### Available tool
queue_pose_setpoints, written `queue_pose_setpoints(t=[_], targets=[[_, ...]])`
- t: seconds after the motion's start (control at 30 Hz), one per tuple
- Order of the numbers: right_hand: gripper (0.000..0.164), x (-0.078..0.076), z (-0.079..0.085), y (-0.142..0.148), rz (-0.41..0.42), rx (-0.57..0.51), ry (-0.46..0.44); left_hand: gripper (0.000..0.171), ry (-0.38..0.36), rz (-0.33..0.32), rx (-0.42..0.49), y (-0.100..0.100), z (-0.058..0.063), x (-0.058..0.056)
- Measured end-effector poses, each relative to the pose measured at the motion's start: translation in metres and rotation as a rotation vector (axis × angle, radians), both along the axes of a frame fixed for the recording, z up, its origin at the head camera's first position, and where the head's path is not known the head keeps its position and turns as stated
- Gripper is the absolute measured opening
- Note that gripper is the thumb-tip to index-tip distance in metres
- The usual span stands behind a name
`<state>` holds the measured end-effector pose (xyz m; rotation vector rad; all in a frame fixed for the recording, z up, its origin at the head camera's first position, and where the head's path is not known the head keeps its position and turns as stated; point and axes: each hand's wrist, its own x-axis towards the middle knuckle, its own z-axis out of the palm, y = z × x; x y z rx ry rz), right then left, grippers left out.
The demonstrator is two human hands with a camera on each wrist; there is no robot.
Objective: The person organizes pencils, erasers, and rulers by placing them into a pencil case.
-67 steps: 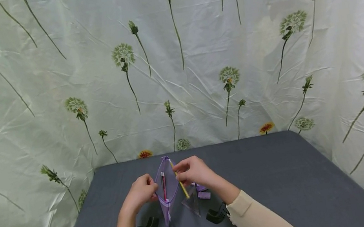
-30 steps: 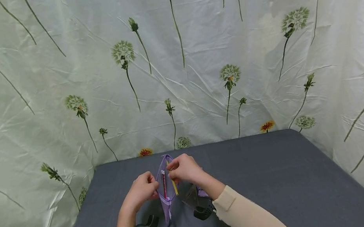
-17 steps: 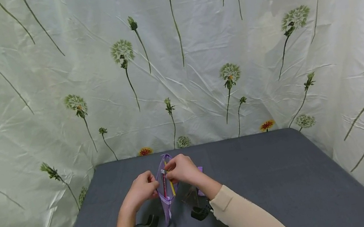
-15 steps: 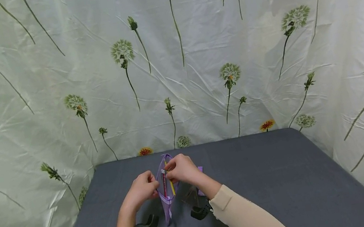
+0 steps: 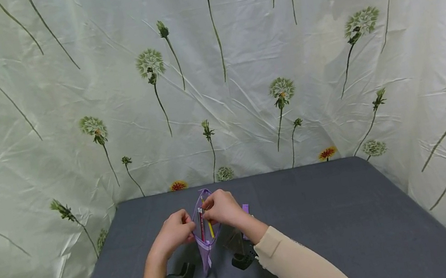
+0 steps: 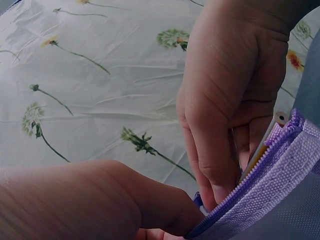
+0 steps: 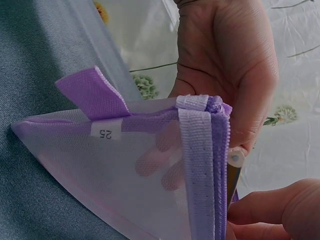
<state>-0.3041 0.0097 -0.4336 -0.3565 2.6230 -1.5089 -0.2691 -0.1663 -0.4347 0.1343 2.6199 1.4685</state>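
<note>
A purple mesh zip pouch [image 5: 204, 253] stands on the table with its mouth spread. My left hand [image 5: 173, 231] grips its left zipped edge; through the mesh in the right wrist view, fingertips [image 7: 155, 162] show on the far side. My right hand [image 5: 222, 208] reaches into the mouth and pinches a yellow pencil [image 5: 211, 230]. That pencil's blunt end [image 6: 281, 118] sticks up beside the zip in the left wrist view. Red-and-black pencils [image 5: 201, 224] with pale ends lean inside the pouch. The lower part of the yellow pencil is hidden in the right wrist view.
Right of the pouch lies a clear triangular set square [image 5: 234, 243], partly behind the right wrist's black camera mount [image 5: 243, 258]. Small purple blocks [image 5: 245, 208] show around the right forearm. A floral curtain [image 5: 240, 82] hangs behind the dark table [image 5: 328, 219].
My right hand has moved left with the yellow pencil, from over the pouch's right edge into its mouth. In the last half second it has barely moved. My left hand keeps its grip.
</note>
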Motion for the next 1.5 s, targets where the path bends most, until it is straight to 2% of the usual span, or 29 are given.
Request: queue_pose_setpoints(t=[0.33,0.6,0.73,1.13,1.5], targets=[[0.019,0.000,-0.001,-0.002,0.010,-0.031,-0.006,0.007,-0.003,-0.006,-0.001,0.001,0.002,0.000],[0.016,-0.001,-0.003,-0.003,0.010,-0.005,-0.001,0.008,-0.001,-0.010,0.004,0.001,0.002,0.002],[0.017,-0.001,-0.004,-0.002,-0.001,0.035,0.033,0.008,0.000,-0.008,0.002,0.001,0.002,0.002],[0.021,0.002,0.007,0.009,-0.001,0.095,0.070,0.007,0.013,-0.014,-0.006,0.000,0.001,0.002],[0.023,0.006,0.009,0.025,-0.010,0.049,0.065,0.008,0.029,-0.008,-0.024,-0.002,0.002,0.003]])
